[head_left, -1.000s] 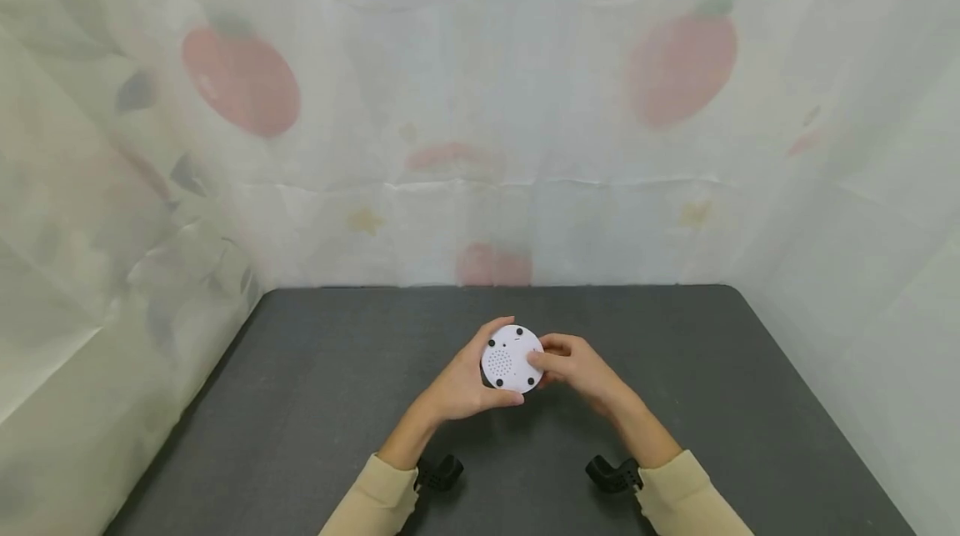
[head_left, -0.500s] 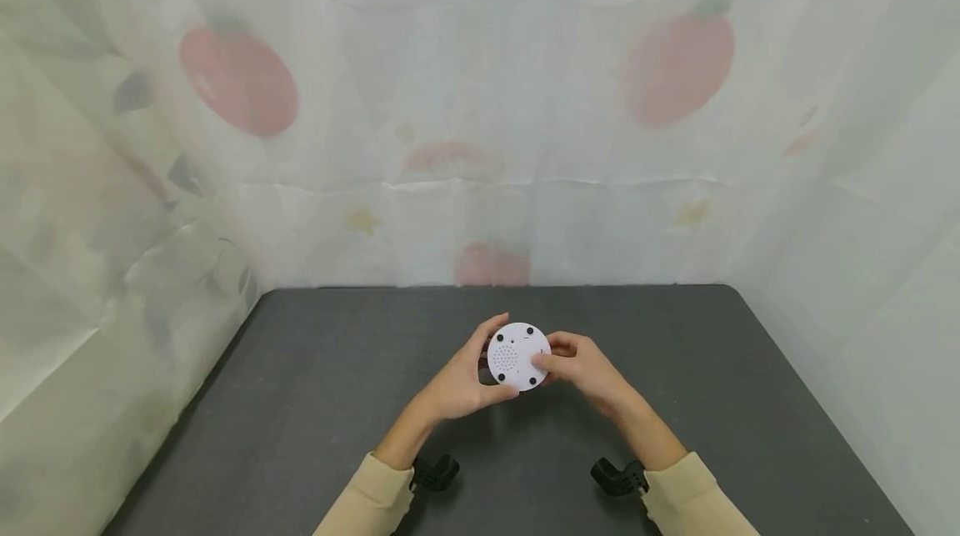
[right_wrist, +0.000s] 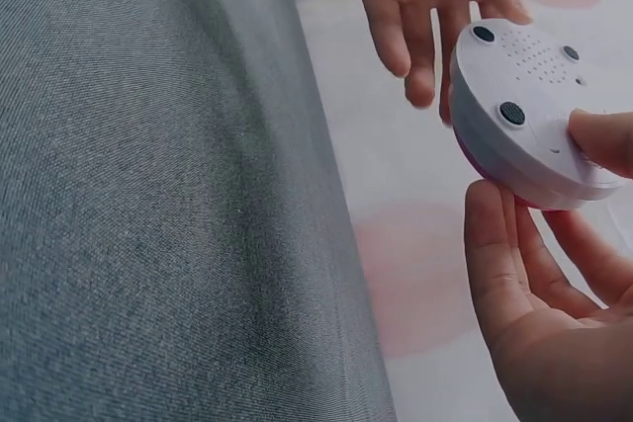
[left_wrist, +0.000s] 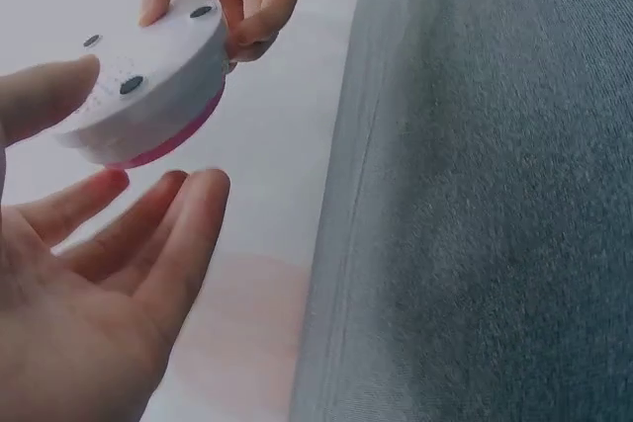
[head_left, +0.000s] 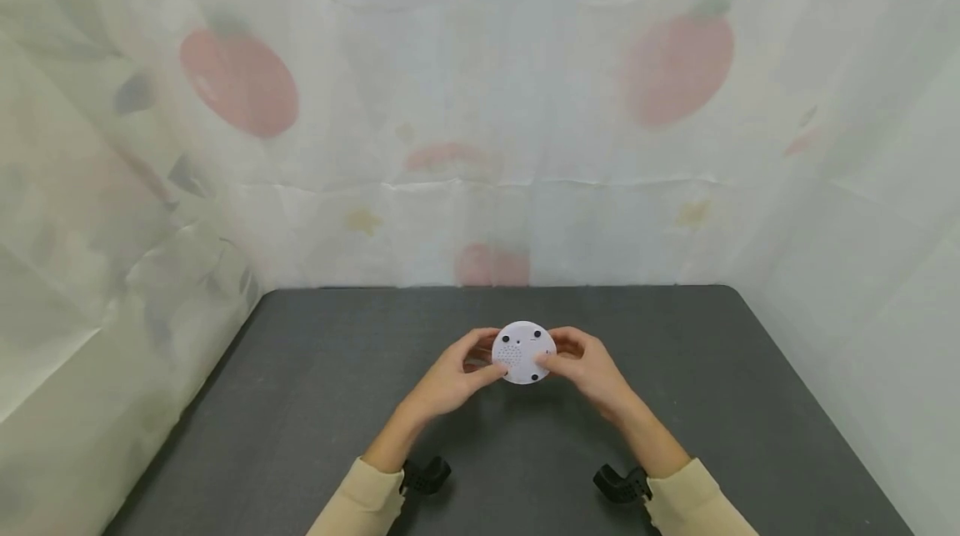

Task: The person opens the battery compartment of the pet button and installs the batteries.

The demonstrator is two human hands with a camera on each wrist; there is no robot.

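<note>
Both hands are raised over the middle of the dark grey desk (head_left: 315, 403), with one white disc (head_left: 523, 352) between them. The disc is held clear of the desk surface, underside turned up toward the person.

The disc is round and flat, white on the upper-facing side, with small black pads near its rim and a patch of fine holes at the centre. A pink band runs round its lower edge, seen in both wrist views. It is closed; whether it holds anything cannot be told.

Left hand (head_left: 450, 378): the thumb lies on the white face at the disc's left edge. The left wrist view shows the fingers (left_wrist: 168, 234) below, spread and nearly straight, one fingertip just at the pink band; the others stand apart from the disc. The hold is light, a thumb-and-fingertip pinch at most.

Right hand (head_left: 588, 365): the thumb presses on the white face at the right edge, and the fingers (right_wrist: 495, 264) curve beneath the disc, just under its rim. This hand pinches the disc between thumb and fingers.

Both forearms wear beige sleeves (head_left: 360, 503), each with a black wrist mount (head_left: 423, 475) at the cuff.

Surroundings: a pale sheet (head_left: 480, 102) printed with faded red fruit hangs behind the desk and along both sides. No container stands on the desk; the disc is the only item in view there.
</note>
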